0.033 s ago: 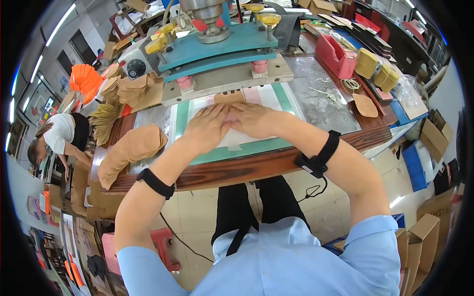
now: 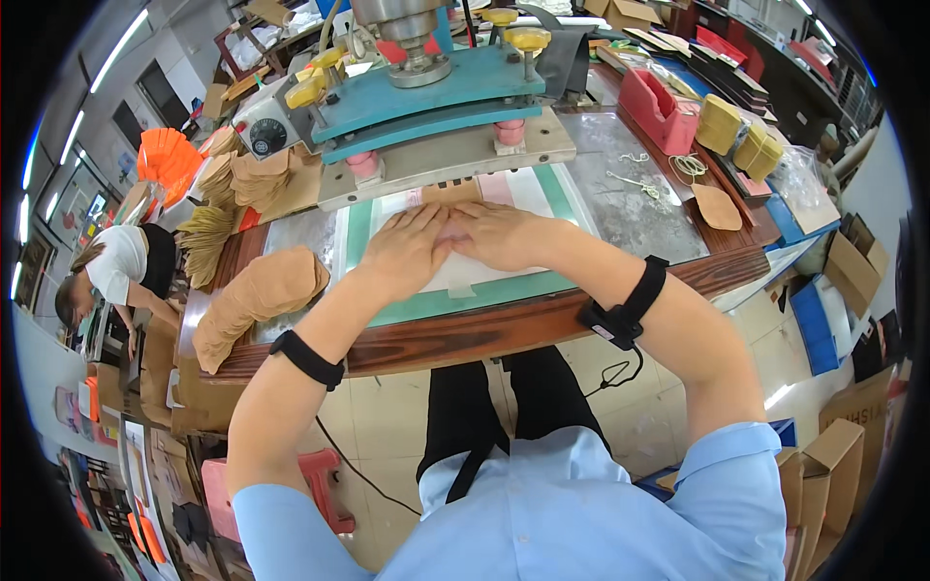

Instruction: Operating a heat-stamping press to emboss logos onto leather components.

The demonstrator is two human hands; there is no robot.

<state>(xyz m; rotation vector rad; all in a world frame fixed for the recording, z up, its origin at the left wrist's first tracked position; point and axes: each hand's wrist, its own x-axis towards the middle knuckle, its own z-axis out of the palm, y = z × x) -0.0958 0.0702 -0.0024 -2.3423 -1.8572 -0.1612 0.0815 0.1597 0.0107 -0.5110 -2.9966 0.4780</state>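
Note:
My left hand and my right hand lie side by side, fingers stretched out, pressing flat on a white and green layered sheet on the table. Their thumbs and fingertips meet in the middle. Just beyond my fingertips a tan piece shows in part, with a pale pink strip beside it; the rest is hidden by my hands. The teal plate of a press stands above and behind, over a grey metal bar. Neither hand visibly holds anything.
A fanned row of tan leather pieces lies left on the table. More stacks are behind it. At the right are a red holder, yellow blocks, string and a tan piece. A person bends at far left.

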